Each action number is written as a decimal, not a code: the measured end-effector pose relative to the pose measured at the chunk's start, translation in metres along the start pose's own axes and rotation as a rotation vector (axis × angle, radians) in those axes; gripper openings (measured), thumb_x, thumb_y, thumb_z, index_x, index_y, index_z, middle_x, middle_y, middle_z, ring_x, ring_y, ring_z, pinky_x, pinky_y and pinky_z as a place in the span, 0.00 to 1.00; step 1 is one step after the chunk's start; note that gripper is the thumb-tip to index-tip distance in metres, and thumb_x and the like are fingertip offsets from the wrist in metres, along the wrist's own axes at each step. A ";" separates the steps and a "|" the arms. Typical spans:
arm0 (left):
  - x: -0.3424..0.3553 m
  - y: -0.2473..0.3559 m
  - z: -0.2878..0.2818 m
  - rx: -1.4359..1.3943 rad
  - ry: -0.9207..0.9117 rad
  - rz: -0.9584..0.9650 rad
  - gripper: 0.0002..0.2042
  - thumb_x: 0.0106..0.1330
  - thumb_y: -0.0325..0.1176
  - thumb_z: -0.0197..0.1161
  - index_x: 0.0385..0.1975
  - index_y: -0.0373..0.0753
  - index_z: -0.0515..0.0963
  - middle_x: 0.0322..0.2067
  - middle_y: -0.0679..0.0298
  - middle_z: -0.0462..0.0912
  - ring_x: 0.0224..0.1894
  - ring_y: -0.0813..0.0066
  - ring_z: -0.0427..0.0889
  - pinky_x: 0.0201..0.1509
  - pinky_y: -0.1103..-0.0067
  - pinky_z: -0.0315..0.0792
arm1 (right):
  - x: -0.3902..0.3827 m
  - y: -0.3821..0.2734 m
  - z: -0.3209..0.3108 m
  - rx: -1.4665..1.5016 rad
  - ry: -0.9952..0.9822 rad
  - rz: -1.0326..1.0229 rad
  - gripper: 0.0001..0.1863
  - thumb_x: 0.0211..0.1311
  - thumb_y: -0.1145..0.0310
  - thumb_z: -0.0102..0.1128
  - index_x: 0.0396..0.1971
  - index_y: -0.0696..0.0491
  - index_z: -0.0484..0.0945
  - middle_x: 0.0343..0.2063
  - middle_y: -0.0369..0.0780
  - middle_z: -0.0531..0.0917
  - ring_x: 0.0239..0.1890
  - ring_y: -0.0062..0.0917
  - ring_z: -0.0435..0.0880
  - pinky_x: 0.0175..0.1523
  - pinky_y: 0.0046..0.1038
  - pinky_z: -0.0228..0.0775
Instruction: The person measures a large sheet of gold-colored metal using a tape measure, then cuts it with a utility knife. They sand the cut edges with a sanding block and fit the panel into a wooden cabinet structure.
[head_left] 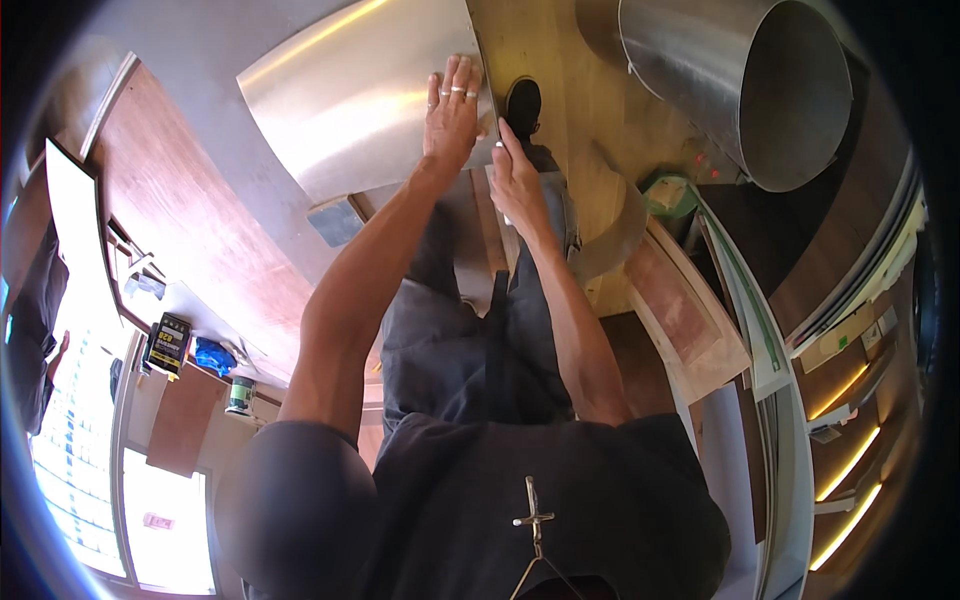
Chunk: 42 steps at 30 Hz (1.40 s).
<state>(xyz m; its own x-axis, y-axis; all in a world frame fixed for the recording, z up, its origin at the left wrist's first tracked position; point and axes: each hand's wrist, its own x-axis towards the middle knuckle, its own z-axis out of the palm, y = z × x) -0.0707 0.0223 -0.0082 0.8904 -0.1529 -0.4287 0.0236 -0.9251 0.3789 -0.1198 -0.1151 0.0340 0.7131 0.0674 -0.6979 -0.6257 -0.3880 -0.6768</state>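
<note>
Resting flat on a shiny metal sheet [345, 105], my left hand [453, 122] shows in the view from my head, fingers straight and close together, rings on them, grasping nothing. The sheet is bent in a gentle curve and lies ahead of me, at the upper middle, above a grey surface [195, 55]. My right hand [518, 188] is at the sheet's right edge, fingers pointing forward; small white spots show at it, but I cannot tell whether it grips anything. Beyond it is a dark shoe [523, 105] on the wooden floor [562, 105]. A large metal tube [690, 50] sits at upper right, its round open end facing right. A cross pendant [534, 517] hangs over my dark shirt [450, 500].
</note>
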 end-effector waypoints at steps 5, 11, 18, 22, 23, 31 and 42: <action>0.005 -0.001 -0.002 0.007 0.021 0.004 0.50 0.44 0.37 0.77 0.68 0.35 0.53 0.70 0.58 0.52 0.75 0.61 0.43 0.76 0.61 0.44 | 0.020 -0.008 -0.007 0.063 -0.035 0.076 0.25 0.74 0.60 0.42 0.69 0.47 0.61 0.16 0.32 0.64 0.15 0.15 0.62 0.20 0.23 0.60; 0.005 0.001 0.000 0.010 0.008 -0.003 0.49 0.43 0.36 0.78 0.68 0.36 0.55 0.70 0.58 0.52 0.75 0.61 0.44 0.76 0.61 0.45 | 0.000 0.000 0.000 0.090 -0.015 0.060 0.26 0.74 0.60 0.42 0.69 0.46 0.59 0.15 0.31 0.63 0.14 0.15 0.60 0.18 0.22 0.58; -0.001 -0.005 0.003 -0.048 0.069 -0.004 0.48 0.42 0.34 0.78 0.66 0.37 0.58 0.70 0.59 0.53 0.75 0.61 0.45 0.76 0.61 0.46 | -0.021 -0.010 -0.003 0.188 -0.053 0.144 0.26 0.74 0.60 0.42 0.69 0.47 0.59 0.14 0.31 0.63 0.13 0.15 0.61 0.17 0.22 0.57; 0.006 0.000 0.002 -0.024 0.069 0.004 0.48 0.41 0.35 0.78 0.66 0.38 0.59 0.70 0.60 0.53 0.75 0.62 0.45 0.76 0.61 0.47 | 0.007 0.000 -0.008 -0.036 -0.025 0.085 0.24 0.73 0.62 0.43 0.66 0.51 0.64 0.25 0.44 0.76 0.26 0.26 0.74 0.38 0.29 0.71; 0.004 -0.001 0.001 -0.007 0.064 0.005 0.48 0.41 0.35 0.78 0.66 0.38 0.59 0.70 0.60 0.53 0.75 0.62 0.45 0.75 0.60 0.47 | 0.011 0.004 -0.009 -0.059 -0.029 0.045 0.24 0.73 0.61 0.43 0.66 0.51 0.64 0.25 0.45 0.77 0.27 0.26 0.75 0.38 0.29 0.71; 0.001 0.005 -0.004 -0.006 0.034 -0.004 0.49 0.43 0.36 0.78 0.67 0.36 0.58 0.70 0.59 0.53 0.75 0.63 0.45 0.76 0.62 0.46 | 0.014 0.027 -0.004 0.058 -0.051 0.107 0.25 0.74 0.60 0.43 0.69 0.47 0.61 0.14 0.29 0.61 0.11 0.14 0.59 0.15 0.22 0.54; 0.000 0.000 0.005 0.013 0.032 -0.002 0.46 0.46 0.36 0.76 0.66 0.36 0.58 0.69 0.59 0.54 0.75 0.61 0.45 0.76 0.60 0.44 | -0.016 -0.005 -0.008 0.196 -0.100 0.305 0.27 0.75 0.58 0.42 0.71 0.43 0.56 0.16 0.28 0.60 0.13 0.12 0.59 0.17 0.18 0.56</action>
<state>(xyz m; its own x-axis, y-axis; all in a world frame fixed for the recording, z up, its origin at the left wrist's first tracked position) -0.0727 0.0212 -0.0121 0.9046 -0.1401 -0.4027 0.0196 -0.9298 0.3676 -0.1252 -0.1217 0.0504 0.4563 0.0691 -0.8871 -0.8600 -0.2216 -0.4596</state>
